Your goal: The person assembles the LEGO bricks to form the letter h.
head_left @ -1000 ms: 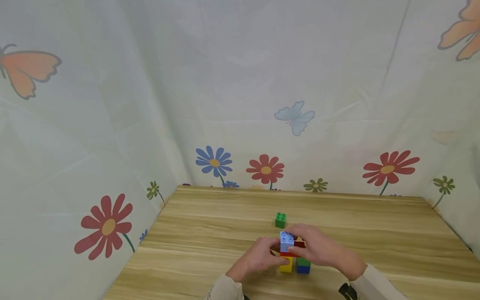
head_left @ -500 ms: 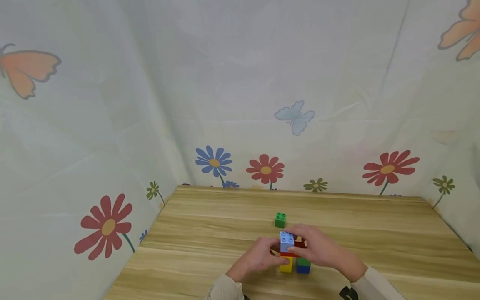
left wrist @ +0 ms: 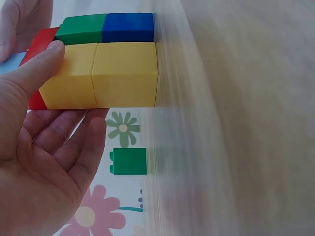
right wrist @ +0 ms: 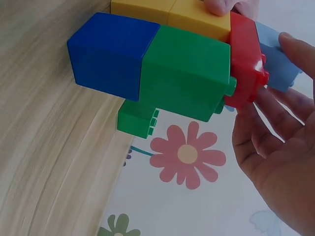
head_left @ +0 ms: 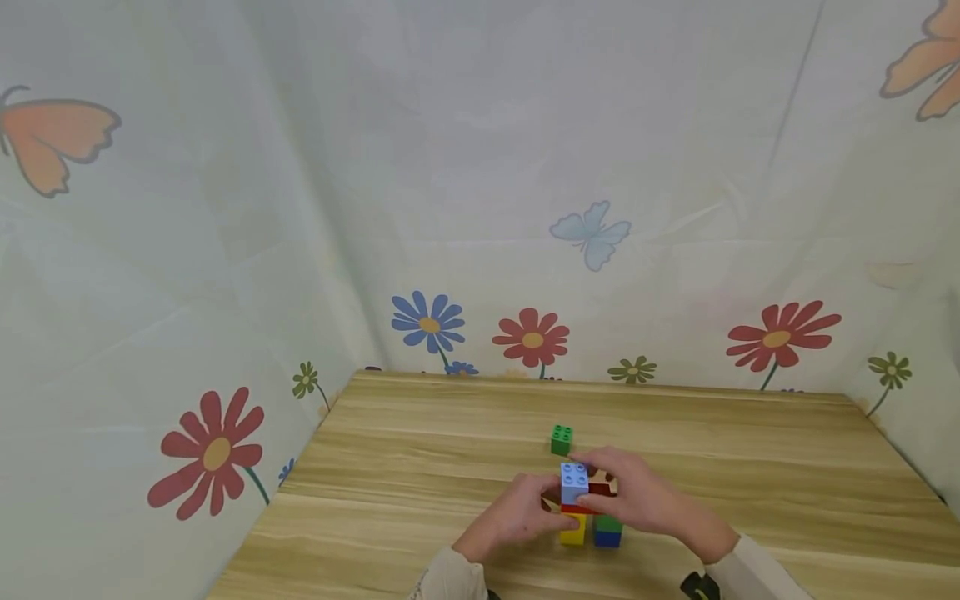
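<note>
My left hand [head_left: 517, 517] grips the left column of two stacked yellow bricks [left wrist: 125, 73] near its top, thumb on the near side. A red brick [right wrist: 246, 56] lies across that column and a second column made of a green brick [right wrist: 184, 69] on a blue brick [right wrist: 110, 54]. Studs of the green brick show beside the red one. On the red brick's left end sits a light blue brick [head_left: 574, 483], pinched between the thumb and fingers of my right hand [head_left: 637, 496]. Fingertips behind the bricks are partly hidden in the head view.
A loose green brick [head_left: 561, 442] with its studs up stands on the wooden table [head_left: 420, 433], behind the built bricks. A pale curtain [head_left: 465, 167] printed with flowers and butterflies hangs at the table's back and sides.
Hardly anything differs. The fingers of my right hand shift slightly at the light blue brick; the left hand and the bricks stay in place.
</note>
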A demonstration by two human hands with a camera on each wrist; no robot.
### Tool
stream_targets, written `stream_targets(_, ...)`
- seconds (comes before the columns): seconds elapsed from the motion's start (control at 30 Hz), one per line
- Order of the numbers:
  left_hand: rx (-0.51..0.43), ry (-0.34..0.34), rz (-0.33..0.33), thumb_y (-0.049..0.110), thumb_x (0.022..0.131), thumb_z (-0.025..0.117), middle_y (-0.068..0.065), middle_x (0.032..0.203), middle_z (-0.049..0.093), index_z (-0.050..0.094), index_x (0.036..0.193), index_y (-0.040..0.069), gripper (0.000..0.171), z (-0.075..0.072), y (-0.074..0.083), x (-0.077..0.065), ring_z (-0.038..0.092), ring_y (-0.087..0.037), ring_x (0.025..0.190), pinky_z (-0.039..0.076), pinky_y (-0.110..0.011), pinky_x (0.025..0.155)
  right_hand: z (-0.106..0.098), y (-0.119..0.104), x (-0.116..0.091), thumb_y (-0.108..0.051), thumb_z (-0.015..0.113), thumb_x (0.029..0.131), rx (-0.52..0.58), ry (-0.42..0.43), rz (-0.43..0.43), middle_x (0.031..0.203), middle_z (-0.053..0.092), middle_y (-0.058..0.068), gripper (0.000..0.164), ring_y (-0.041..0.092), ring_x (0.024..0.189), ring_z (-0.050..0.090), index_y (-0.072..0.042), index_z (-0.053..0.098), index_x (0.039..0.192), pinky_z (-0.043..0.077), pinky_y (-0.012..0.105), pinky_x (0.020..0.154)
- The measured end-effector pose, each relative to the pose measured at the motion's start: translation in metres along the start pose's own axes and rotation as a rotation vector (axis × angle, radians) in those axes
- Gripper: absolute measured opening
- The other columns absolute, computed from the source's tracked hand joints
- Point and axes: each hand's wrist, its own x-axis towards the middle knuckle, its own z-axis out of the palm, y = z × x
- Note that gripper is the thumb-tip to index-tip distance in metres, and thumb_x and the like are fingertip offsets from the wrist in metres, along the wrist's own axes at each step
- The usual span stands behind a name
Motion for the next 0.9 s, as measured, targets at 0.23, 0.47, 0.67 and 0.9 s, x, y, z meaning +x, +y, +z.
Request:
stream_targets(0.23, -0.011, 0.012, -0.017, 0.024, 0.081, 0.076, 0.017, 0.097, 0.064, 0.065, 0.113, 0.024, 0.034, -0.005, 0.000, -0.003, 0.058, -0.001, 0.087, 0.048, -0.021, 0.075, -0.005, 0.004, 0.000, -0.043, 0.063, 0.089, 0.054, 0.074, 0.008, 0.104, 0.062, -0.013, 0.046, 0.010, 0.090, 0.054, -0.014, 0.061, 0.124, 0.048, 0.027, 0.075)
stream_targets(0.47, 0.003, 0.023, -0.047, 0.026, 0.081, 0.076, 0.017, 0.095, 0.063, 0.066, 0.111, 0.025, 0.033, -0.012, -0.005, -0.006, 0.058, -0.002, 0.084, 0.048, -0.021, 0.074, -0.007, 0.022, 0.007, -0.030, 0.058, 0.095, 0.105, 0.172, 0.045, 0.102, 0.066, -0.007, 0.029, 0.008, 0.086, 0.057, -0.011, 0.064, 0.116, 0.049, 0.028, 0.071)
stream_targets(0.67, 0.020, 0.023, -0.059, 0.027, 0.080, 0.077, 0.017, 0.094, 0.063, 0.066, 0.110, 0.025, 0.032, -0.019, -0.008, -0.008, 0.057, -0.003, 0.083, 0.048, -0.022, 0.073, -0.004, 0.040, 0.013, -0.032, 0.061, 0.093, 0.041, 0.199, 0.116, 0.105, 0.065, -0.003, 0.031, 0.012, 0.090, 0.057, -0.009, 0.064, 0.114, 0.050, 0.028, 0.072)
stream_targets(0.9, 0.017, 0.019, -0.084, 0.028, 0.080, 0.076, 0.017, 0.097, 0.063, 0.065, 0.113, 0.027, 0.034, -0.025, -0.011, -0.011, 0.057, -0.003, 0.086, 0.048, -0.023, 0.076, 0.004, 0.056, 0.026, -0.026, 0.067, 0.090, -0.021, 0.167, 0.195, 0.117, 0.060, 0.005, 0.035, 0.021, 0.098, 0.058, -0.010, 0.061, 0.120, 0.050, 0.035, 0.077)
